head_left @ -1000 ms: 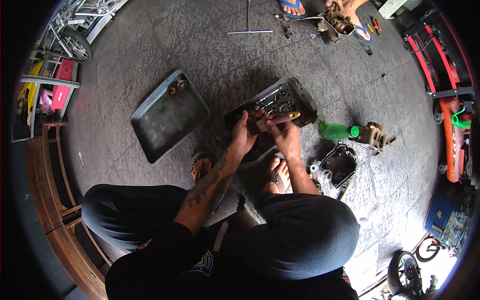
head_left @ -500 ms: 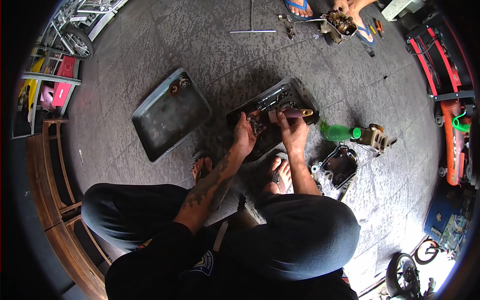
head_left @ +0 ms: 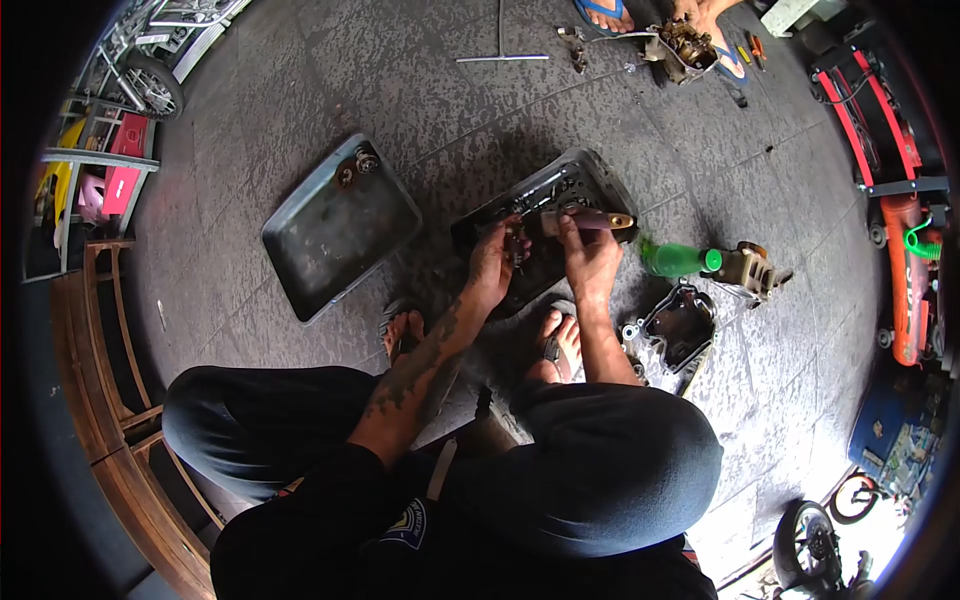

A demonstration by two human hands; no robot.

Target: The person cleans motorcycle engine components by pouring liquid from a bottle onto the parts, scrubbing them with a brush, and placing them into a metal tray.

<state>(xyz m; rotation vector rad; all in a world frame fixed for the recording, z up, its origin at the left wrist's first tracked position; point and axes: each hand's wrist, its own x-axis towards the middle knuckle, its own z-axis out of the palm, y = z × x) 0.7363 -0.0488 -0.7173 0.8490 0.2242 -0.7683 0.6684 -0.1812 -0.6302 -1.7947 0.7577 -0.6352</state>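
Note:
My right hand point(head_left: 592, 260) is closed round the handle of a paintbrush point(head_left: 605, 221), whose bristle end points left. My left hand point(head_left: 490, 265) grips a small, dark, oily metal part point(head_left: 517, 245) right beside the brush; its exact kind I cannot make out. Both hands are over a black tray point(head_left: 590, 165) on the floor, with dark liquid and metal parts in it. A second, grey tray point(head_left: 340, 240) lies to the left, with a few small round metal parts point(head_left: 362, 164) at its far corner.
To the right lie a green bottle point(head_left: 680, 261), a metal engine part point(head_left: 748, 272) and an open engine cover point(head_left: 680, 325). Ahead are a T-shaped wrench point(head_left: 503, 58) and another person's hand at an engine casing point(head_left: 684, 50). A wooden bench point(head_left: 110, 400) stands at left.
My left hand has turned slightly, and the metal part in it has tilted. The brush has shifted a little to the right and its handle lies flatter.

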